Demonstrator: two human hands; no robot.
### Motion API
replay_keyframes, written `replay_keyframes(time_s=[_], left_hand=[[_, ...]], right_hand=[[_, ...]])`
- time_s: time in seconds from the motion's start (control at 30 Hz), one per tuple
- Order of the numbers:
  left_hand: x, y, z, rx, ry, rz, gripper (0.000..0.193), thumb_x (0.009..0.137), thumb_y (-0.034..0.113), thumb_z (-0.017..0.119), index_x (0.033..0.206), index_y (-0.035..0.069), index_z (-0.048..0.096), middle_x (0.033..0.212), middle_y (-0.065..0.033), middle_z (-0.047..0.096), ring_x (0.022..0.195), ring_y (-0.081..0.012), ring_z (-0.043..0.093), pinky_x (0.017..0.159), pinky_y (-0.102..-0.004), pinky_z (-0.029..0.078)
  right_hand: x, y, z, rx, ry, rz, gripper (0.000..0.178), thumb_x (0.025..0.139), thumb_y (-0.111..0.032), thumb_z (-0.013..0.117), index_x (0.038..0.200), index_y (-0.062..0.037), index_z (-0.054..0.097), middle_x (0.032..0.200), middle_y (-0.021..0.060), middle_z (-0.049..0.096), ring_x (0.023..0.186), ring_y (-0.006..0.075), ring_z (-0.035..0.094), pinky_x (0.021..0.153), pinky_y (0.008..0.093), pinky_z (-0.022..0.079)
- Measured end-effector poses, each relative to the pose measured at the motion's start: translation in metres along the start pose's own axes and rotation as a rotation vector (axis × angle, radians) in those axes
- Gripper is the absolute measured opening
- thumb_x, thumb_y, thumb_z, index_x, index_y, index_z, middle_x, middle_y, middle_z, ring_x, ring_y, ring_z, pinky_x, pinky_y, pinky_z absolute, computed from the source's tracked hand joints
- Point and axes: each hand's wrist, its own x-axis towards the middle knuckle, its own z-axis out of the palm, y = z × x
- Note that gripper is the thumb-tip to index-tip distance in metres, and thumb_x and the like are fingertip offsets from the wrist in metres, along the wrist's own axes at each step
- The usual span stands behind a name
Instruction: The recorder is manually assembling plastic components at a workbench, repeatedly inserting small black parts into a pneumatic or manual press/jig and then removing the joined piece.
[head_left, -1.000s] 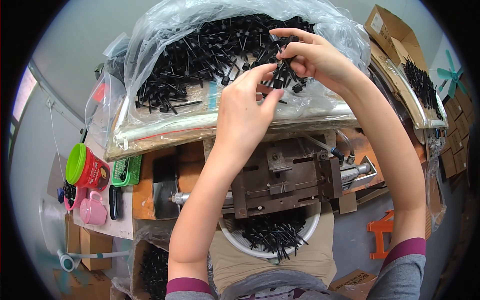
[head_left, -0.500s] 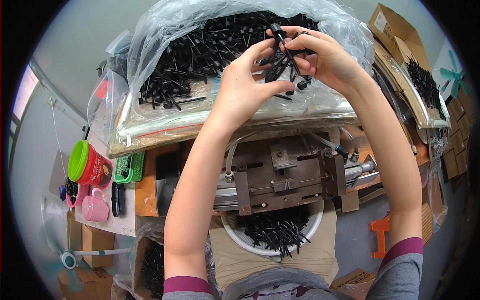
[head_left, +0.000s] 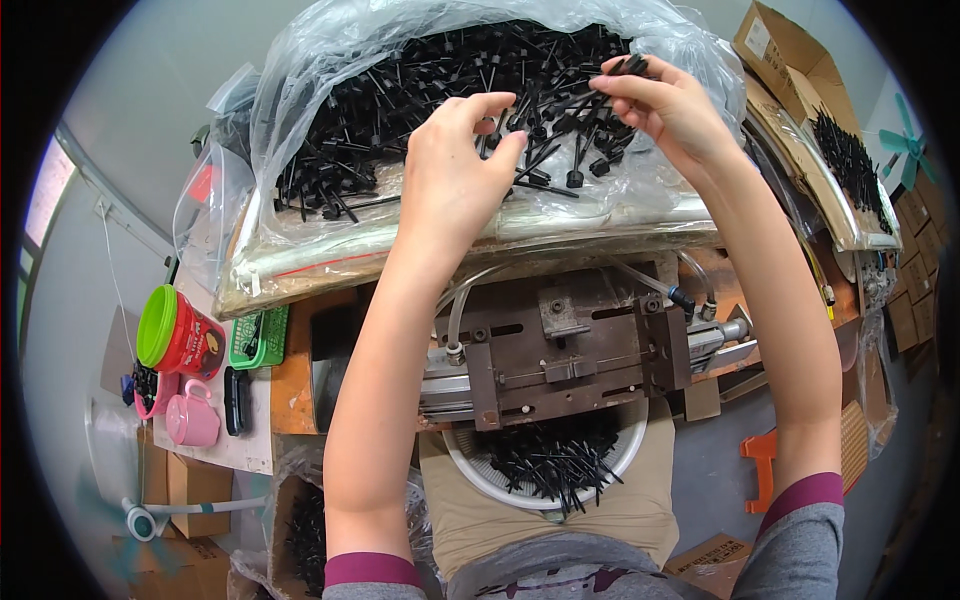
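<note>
Black part: one small stemmed piece (head_left: 630, 67), pinched in the right hand at the upper right of the frame, above the pile's right edge; its lower end is hard to make out behind the fingers.
Right hand (head_left: 668, 103): grip closed to a pinch, thumb and fingertips on the black part.
Left hand (head_left: 455, 168): grip parted, a gap between thumb and forefinger; nothing seen held, though the palm side is hidden. Poised over the pile's front, upper centre.
Pile (head_left: 345, 150): many like pieces, thin stems with blocky heads, tangled inside a clear plastic bag (head_left: 300, 75).
Handling (judged): light, fairly stiff, probably smooth; stems may snag on neighbours or bend. Best hold is the thicker head, between thumb and forefinger.
Metal fixture (head_left: 535, 350): brown, mid-frame on the tabletop (head_left: 292, 398), below both hands, untouched.
White basket (head_left: 468, 473): lower centre, at the lap, more black pieces inside.
Change, versus half a second ago: hands wider apart; right hand up and rightward, left hand slightly leftward. The cluster then between them is gone from the fingers; loose pieces now lie spread there.
</note>
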Motion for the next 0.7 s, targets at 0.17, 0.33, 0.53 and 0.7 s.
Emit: replay_keyframes(time_s=[0.17,0.33,0.53,0.7], left_hand=[[-0.031,0.041,-0.02,-0.384,-0.039,-0.09,0.052,0.083,0.014,0.082,0.129,-0.001,0.063,0.119,-0.0155,0.069,0.102,-0.0186,0.069,0.087,-0.0296,0.057],[-0.082,0.068,-0.038,-0.672,-0.162,-0.328,0.034,0.086,-0.004,0.075,0.119,-0.008,0.067,0.103,-0.013,0.073,0.09,-0.0171,0.072,0.081,-0.0263,0.058],[-0.139,0.083,-0.051,-0.356,-0.139,-0.149,0.029,0.071,-0.002,0.085,0.098,-0.001,0.075,0.097,-0.011,0.072,0.084,-0.0155,0.069,0.068,-0.0245,0.056],[-0.192,0.096,-0.043,-0.232,-0.253,-0.102,0.037,0.062,0.008,0.093,0.095,0.004,0.075,0.094,-0.007,0.067,0.077,-0.0153,0.066,0.062,-0.026,0.054]], right_hand=[[-0.047,-0.026,0.015,0.184,-0.134,-0.014,0.016,0.091,-0.011,0.071,0.103,-0.001,0.069,0.084,0.0017,0.068,0.071,0.0053,0.063,0.066,0.018,0.05],[-0.11,-0.028,0.03,0.442,-0.181,0.209,0.021,0.093,-0.012,0.069,0.11,0.0011,0.066,0.082,0.0029,0.067,0.064,0.0068,0.062,0.056,0.0218,0.051],[-0.163,-0.012,0.023,0.398,0.019,0.257,0.027,0.093,-0.008,0.067,0.117,0.0014,0.06,0.094,0.0086,0.069,0.064,0.0067,0.058,0.053,0.0194,0.046],[-0.203,-0.01,0.023,0.082,0.3,0.015,0.031,0.088,0.001,0.07,0.115,-0.0028,0.055,0.099,0.0094,0.07,0.069,0.0036,0.055,0.058,0.0165,0.042]])
